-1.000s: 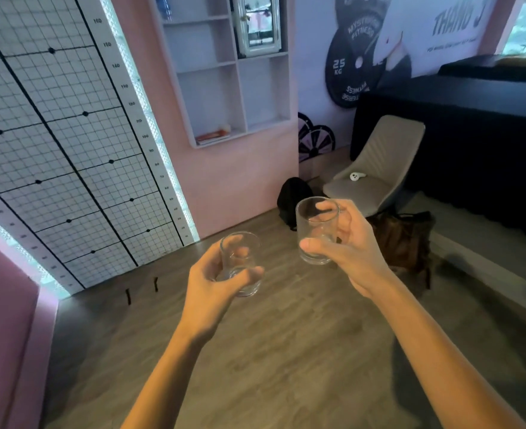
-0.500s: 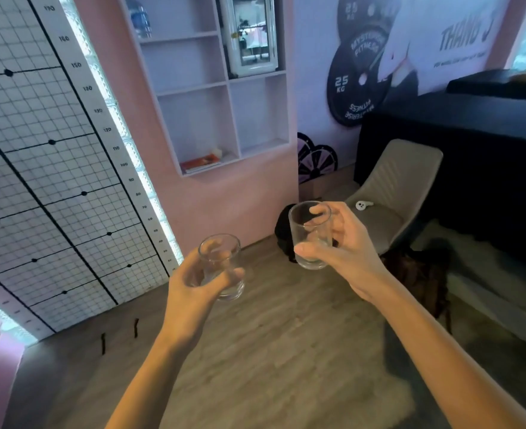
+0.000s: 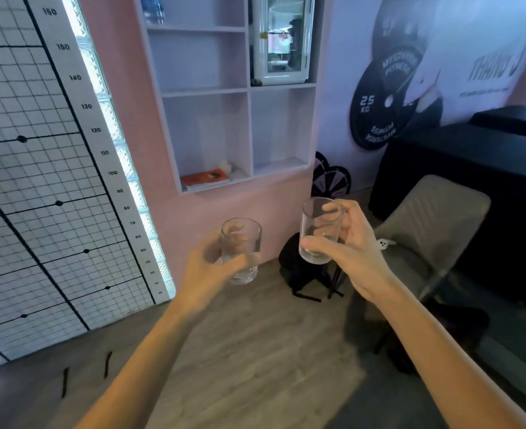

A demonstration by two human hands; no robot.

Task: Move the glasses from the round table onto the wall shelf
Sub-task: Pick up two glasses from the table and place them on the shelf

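Note:
Two clear empty drinking glasses are held up in front of me. My left hand [image 3: 209, 267] grips the shorter glass [image 3: 245, 243] around its lower half, upright. My right hand [image 3: 353, 252] holds the taller glass [image 3: 319, 233] from the right side, a little higher. Straight ahead on the pink wall hangs the white wall shelf [image 3: 249, 125] with open compartments, its lowest ledge just above and behind the glasses. The round table is out of sight.
An orange book [image 3: 206, 177] lies in the shelf's lower left compartment; a white lantern-like case [image 3: 281, 38] fills the upper right one. A black backpack [image 3: 298, 267] sits on the floor below. A grey chair [image 3: 435, 224] and a dark covered table [image 3: 487, 187] stand right.
The shelf has grown larger and nearer in view and the wall has closed in. Both hands have kept their glasses and ride a little higher against the wall.

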